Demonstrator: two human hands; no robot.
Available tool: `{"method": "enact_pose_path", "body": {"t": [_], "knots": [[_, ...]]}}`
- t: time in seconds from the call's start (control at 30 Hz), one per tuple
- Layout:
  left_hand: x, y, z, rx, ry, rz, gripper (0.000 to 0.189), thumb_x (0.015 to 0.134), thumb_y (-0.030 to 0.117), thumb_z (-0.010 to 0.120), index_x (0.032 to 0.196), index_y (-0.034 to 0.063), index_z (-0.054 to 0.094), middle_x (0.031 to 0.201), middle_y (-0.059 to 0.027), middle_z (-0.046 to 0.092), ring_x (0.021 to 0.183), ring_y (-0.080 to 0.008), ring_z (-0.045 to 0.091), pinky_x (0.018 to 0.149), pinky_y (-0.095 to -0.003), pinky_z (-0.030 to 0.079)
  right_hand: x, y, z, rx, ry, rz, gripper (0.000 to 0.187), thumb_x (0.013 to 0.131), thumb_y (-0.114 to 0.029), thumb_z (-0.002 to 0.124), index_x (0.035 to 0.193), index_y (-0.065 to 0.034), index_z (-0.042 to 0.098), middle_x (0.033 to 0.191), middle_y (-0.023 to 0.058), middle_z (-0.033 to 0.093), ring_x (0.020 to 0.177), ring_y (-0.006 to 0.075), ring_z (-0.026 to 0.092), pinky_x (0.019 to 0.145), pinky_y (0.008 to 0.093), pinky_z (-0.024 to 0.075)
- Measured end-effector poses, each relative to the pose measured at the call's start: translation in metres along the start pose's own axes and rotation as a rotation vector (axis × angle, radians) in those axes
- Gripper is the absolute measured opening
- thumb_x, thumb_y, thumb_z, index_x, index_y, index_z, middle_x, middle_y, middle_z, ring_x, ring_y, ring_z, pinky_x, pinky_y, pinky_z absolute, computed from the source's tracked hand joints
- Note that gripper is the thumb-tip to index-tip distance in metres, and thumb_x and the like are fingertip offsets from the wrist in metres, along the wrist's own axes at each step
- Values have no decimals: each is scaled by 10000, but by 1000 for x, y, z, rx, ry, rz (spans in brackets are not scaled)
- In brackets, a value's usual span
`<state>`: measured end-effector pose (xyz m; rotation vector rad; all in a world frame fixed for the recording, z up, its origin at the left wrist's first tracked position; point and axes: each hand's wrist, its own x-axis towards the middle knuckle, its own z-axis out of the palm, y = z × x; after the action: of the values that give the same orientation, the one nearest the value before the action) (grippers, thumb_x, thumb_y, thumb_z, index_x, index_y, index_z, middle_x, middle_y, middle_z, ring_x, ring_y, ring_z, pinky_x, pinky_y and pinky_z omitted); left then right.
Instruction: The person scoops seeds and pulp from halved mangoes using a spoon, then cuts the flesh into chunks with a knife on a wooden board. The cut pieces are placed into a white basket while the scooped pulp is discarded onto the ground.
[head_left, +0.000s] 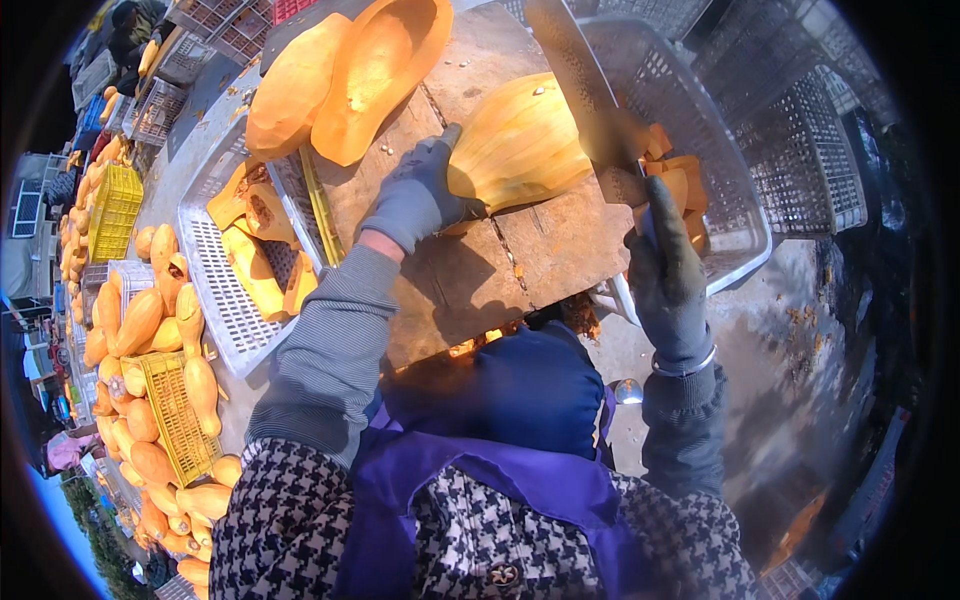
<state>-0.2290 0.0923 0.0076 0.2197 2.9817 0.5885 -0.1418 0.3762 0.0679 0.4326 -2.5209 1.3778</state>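
My left hand, in a grey glove, grips the near left end of a peeled pumpkin piece lying on a worn wooden board. In my right hand, also gloved, is a large broad-bladed knife. Its long blade stands across the right end of the pumpkin piece; whether it touches the flesh I cannot tell. Two peeled pumpkin halves rest at the board's far left, one hollow side up and the other rounded side up.
Right of the board, a grey plastic crate holds cut pumpkin chunks. A white crate with larger pieces stands at left. Farther left are many pumpkins and yellow crates. Another person is at upper left.
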Motion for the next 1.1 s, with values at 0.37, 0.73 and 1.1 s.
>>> {"method": "enact_pose_path", "body": {"t": [0.37, 0.73, 1.1], "knots": [[4, 9, -2, 17, -55, -34, 1069, 596, 432, 847, 1453, 87, 309, 1307, -200, 488, 1218, -337, 492, 1012, -400, 421, 66, 50, 46, -304, -394, 46, 499, 961, -181, 475, 1445, -204, 355, 883, 269, 636, 814, 402, 650, 768, 459, 516], [6, 3, -4, -78, -64, 17, 1096, 596, 450, 854, 1450, 61, 286, 1345, -251, 454, 1250, -378, 465, 1020, -421, 415, -10, 31, 22, -345, -283, 226, 506, 928, -115, 502, 1419, -170, 394, 1138, 257, 607, 911, 432, 630, 794, 471, 516], [-45, -24, 42, -432, 271, -93, 1170, 570, 251, 907, 1463, 12, 190, 1414, -233, 375, 1301, -350, 404, 1085, -387, 354, 33, -31, 57, -499, -532, 186, 514, 953, -147, 476, 1451, -189, 355, 1099, 265, 621, 986, 385, 636, 801, 432, 512]]}}
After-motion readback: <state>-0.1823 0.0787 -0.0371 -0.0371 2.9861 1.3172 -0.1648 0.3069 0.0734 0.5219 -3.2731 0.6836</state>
